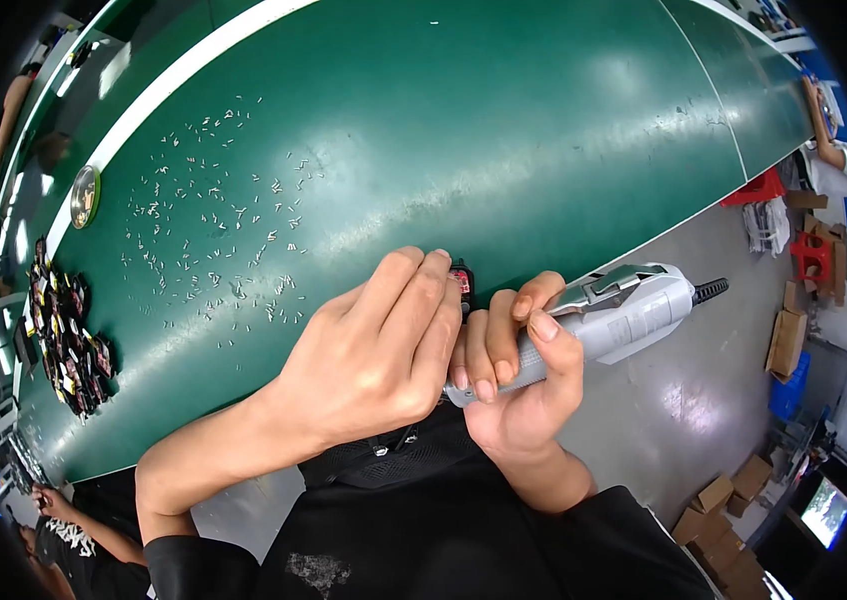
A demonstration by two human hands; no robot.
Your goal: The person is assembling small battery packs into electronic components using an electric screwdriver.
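Observation:
In my right hand (523, 370) lies a grey electric screwdriver (633, 318), its cord end pointing right and its lever along the top. The fingers wrap round its body near the front end. My left hand (373, 350) is bent over a small black part with a red patch (461, 282), at the near edge of the green table (503, 130). Its fingers are pressed together and hide most of the part. The screwdriver's tip is hidden behind my hands, so I cannot tell whether it touches the part. Many tiny screws (213, 215) lie scattered left of centre.
A heap of black parts (68, 330) lies at the table's left. Near the far left rim stands a small round dish (85, 196). Cardboard boxes (788, 330) and a red stool (811, 258) are on the floor at right. Other people are at both sides.

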